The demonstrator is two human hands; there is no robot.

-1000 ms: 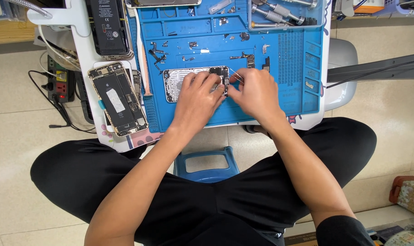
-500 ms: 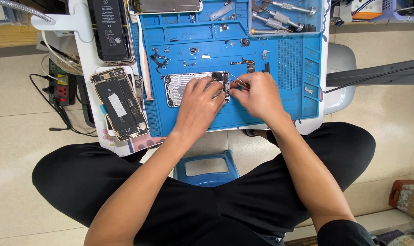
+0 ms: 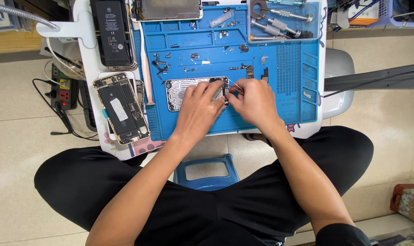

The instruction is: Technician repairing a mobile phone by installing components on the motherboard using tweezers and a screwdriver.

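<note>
A silver phone back housing [image 3: 184, 91] lies on the blue repair mat [image 3: 280, 109] on a small white table. My left hand [image 3: 198, 111] rests on the housing's right half, fingers pressing it down. My right hand [image 3: 254, 104] sits just right of it, pinching thin metal tweezers [image 3: 234, 85] whose tips reach the dark parts at the housing's right end. The two hands touch at the fingertips.
An opened gold phone [image 3: 120, 108] lies at the mat's left edge, a black battery [image 3: 111, 32] beyond it. Screwdrivers [image 3: 280, 25] fill a tray at the top right, small screws and parts [image 3: 193, 57] dot the mat. A power strip [image 3: 63, 89] sits on the floor left.
The view has shifted slightly downward. Both hands stay on the housing, with the right hand's tweezers working at the same end.
</note>
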